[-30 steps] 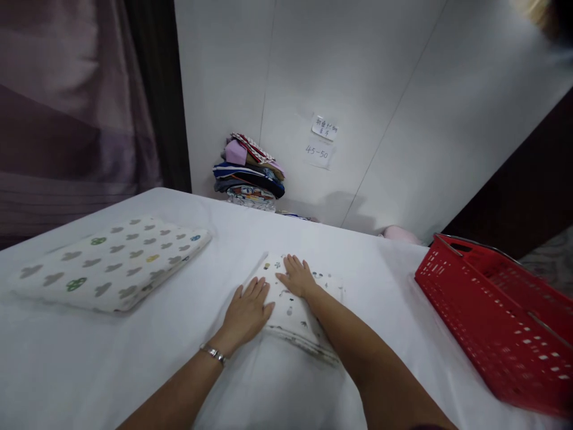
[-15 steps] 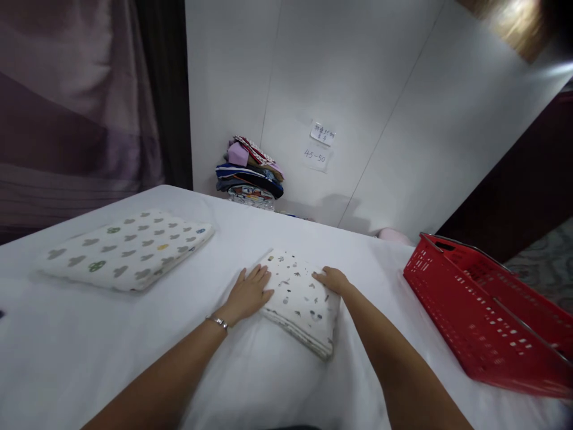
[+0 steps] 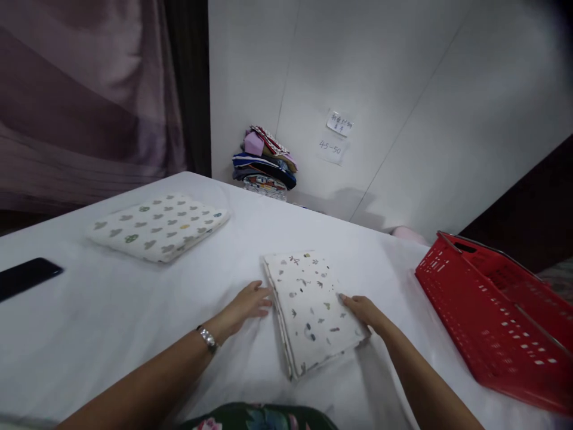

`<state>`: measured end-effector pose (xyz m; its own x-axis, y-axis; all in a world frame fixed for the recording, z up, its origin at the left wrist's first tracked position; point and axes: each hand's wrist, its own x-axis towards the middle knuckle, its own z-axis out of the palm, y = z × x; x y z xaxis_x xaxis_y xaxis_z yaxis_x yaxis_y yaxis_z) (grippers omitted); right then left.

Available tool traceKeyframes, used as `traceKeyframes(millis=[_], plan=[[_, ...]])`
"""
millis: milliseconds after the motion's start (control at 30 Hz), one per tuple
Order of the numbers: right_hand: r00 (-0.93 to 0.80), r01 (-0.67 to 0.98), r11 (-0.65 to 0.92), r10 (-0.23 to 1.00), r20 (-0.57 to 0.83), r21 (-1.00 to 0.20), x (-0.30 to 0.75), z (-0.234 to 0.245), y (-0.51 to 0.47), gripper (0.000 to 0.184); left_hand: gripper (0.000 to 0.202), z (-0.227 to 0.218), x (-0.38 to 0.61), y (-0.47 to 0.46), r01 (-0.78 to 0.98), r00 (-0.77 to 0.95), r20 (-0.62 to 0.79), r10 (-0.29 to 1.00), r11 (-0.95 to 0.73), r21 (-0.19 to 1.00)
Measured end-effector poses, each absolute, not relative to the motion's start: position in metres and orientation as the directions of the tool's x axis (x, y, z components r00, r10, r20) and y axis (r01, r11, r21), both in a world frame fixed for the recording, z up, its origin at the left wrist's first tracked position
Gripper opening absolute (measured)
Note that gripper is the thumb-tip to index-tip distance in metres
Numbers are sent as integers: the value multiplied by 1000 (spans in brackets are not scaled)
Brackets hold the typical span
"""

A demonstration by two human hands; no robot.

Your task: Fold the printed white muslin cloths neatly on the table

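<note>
A folded white cloth (image 3: 311,310) printed with small grey and green motifs lies on the white-covered table in front of me. My right hand (image 3: 362,310) grips its right edge; the fingertips are partly hidden by the cloth. Just off the left edge, my left hand (image 3: 249,303) is open, fingers apart, holding nothing. A silver bracelet (image 3: 208,339) circles the left wrist. Farther back on the left lies another folded cloth (image 3: 156,228), white with grey, green and yellow cloud-like shapes.
To the right stands a red plastic basket (image 3: 487,316) with metal handles. A black phone-like object (image 3: 29,278) rests at the left edge of view. Beyond the table, a stack of folded fabrics (image 3: 265,164) sits by the wall, near paper notes (image 3: 333,146). A purple curtain (image 3: 89,101) hangs left.
The small-print cloth has turned and now shows a larger top face. My left hand has come off it to its left side. My right hand has moved down along its right edge.
</note>
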<state>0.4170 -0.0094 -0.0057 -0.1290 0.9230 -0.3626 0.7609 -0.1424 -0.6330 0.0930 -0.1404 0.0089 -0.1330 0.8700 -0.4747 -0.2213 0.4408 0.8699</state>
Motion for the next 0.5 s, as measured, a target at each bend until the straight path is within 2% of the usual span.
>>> traceKeyframes(millis=[100,233,333,400,500], plan=[[-156,741,-168,899,-409,-650,408,3,-4,50,86,12,110,-145,-382,-116,-511,851,437,814],[-193,657,-213,880,-434,-723,397,10,0,46,71,14,120,-141,-442,-179,-502,846,386,810],[-281,549,-304,810,-514,-779,392,12,-2,44,57,14,119,-139,-417,-135,-487,863,396,818],[-298,505,-361,780,-550,-784,392,12,-2,44,54,14,117,-137,-369,-91,-505,858,442,818],[-301,481,-355,793,-531,-802,394,9,0,44,54,12,117,-133,-270,-94,-533,841,494,826]])
